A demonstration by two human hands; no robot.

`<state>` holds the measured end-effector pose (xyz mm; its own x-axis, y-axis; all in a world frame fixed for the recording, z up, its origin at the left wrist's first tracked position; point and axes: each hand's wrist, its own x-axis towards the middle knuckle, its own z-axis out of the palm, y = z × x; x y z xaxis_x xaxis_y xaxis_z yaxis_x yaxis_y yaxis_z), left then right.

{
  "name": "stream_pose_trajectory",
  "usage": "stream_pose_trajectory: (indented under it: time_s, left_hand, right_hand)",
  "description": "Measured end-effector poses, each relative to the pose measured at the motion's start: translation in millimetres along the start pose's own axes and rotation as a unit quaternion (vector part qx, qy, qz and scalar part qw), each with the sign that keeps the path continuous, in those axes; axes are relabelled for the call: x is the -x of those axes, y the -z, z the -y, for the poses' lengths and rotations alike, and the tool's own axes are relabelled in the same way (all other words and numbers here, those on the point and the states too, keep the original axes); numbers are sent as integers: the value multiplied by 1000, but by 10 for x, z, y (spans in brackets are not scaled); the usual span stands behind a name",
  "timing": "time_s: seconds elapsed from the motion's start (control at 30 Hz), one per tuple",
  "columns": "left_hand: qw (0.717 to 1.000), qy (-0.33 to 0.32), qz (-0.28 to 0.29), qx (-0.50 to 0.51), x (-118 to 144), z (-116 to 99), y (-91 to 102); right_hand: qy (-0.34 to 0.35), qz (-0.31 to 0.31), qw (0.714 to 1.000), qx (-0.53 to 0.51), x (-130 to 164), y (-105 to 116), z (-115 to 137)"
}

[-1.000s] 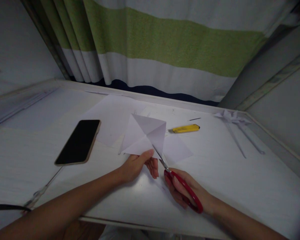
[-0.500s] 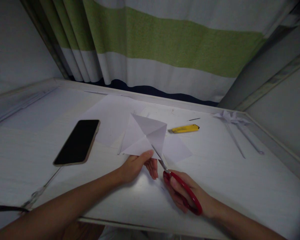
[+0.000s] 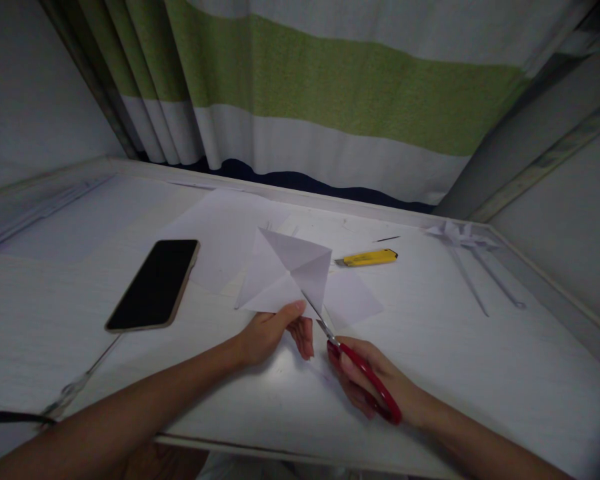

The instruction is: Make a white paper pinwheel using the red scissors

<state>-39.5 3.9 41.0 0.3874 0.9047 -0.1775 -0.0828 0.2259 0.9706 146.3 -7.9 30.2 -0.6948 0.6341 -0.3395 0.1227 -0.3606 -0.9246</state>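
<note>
A creased white square of paper (image 3: 305,263) is held up above the desk, its lower edge pinched by my left hand (image 3: 277,333), thumb on top and fingers beneath. Diagonal folds meet near its middle. In my right hand (image 3: 373,380) are red-handled scissors (image 3: 367,370), fingers wrapped in the loops. Their blades lie at the paper's lower right corner, the tip pointing toward the centre along a diagonal. How far the blades have cut I cannot tell.
A black phone (image 3: 155,283) lies left, with a cable below it. Beyond the paper are a yellow utility knife (image 3: 367,258), a thin dark strip (image 3: 387,239) and white sheets (image 3: 230,213). Paper pinwheels (image 3: 463,233) on sticks lie at the right. A striped curtain (image 3: 330,80) hangs behind.
The scissors and my right hand have shifted very slightly up and left. The paper has barely moved, and my left hand keeps its pinch.
</note>
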Motion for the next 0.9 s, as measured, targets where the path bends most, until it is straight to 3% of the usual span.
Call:
stream_pose_trajectory:
  time_s: [0.9]
  left_hand:
    - [998, -9, 25, -58, 35, -19, -13]
  right_hand:
    - [21, 19, 999, 30, 5, -17, -20]
